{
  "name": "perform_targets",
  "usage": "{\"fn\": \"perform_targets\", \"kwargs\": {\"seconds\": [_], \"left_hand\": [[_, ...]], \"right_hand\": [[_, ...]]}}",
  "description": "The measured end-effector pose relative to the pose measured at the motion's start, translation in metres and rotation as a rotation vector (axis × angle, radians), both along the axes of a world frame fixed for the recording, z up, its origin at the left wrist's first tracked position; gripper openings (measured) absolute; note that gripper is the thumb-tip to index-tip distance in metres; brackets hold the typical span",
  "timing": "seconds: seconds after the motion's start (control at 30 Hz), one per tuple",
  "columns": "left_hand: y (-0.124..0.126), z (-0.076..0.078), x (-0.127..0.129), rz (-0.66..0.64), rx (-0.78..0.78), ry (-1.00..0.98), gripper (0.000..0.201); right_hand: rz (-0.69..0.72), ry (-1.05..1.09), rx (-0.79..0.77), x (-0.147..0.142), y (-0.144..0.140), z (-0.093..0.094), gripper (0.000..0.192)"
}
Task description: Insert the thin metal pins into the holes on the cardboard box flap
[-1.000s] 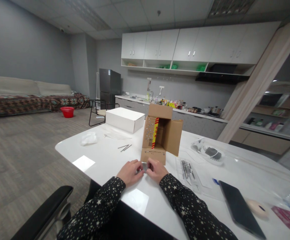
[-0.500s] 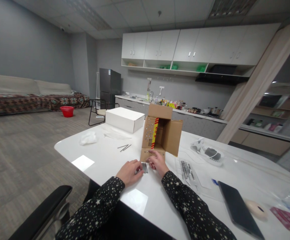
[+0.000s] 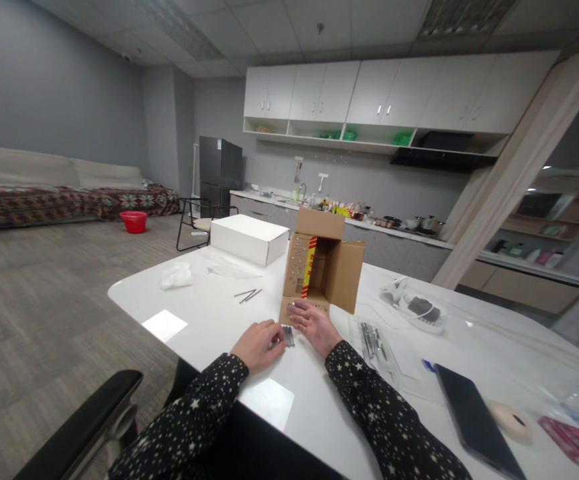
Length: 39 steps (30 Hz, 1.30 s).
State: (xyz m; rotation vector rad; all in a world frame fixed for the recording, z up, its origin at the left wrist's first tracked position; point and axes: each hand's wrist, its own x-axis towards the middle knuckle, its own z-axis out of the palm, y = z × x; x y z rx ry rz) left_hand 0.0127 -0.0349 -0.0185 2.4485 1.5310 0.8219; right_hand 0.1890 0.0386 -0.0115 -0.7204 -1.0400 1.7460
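- A small bundle of nails (image 3: 288, 335) lies on the table (image 3: 209, 320), just in front of the box (image 3: 319, 270).
- Left hand (image 3: 258, 345) curls loosely at the bundle's left end, fingertips touching it.
- Right hand (image 3: 313, 324) lies open, flat, between bundle and box.
- One box, two hands; nail count unclear.

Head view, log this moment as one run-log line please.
left hand: on metal pins | right hand: open, fingertips at cardboard box lower flap | surface: white table
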Motion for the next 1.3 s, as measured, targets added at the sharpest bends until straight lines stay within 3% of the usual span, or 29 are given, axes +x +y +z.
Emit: {"fn": "perform_targets", "kwargs": {"seconds": [0.83,1.3], "left_hand": [[-0.0016,0.0024,0.0013,0.003,-0.012,0.007,0.015],[-0.0014,0.0024,0.0003,0.003,-0.015,0.013,0.016]], "right_hand": [[0.086,0.085,-0.053,0.0034,-0.0020,0.0055,0.031],[-0.044,0.176,-0.087,0.0040,-0.0010,0.0013,0.004]]}}
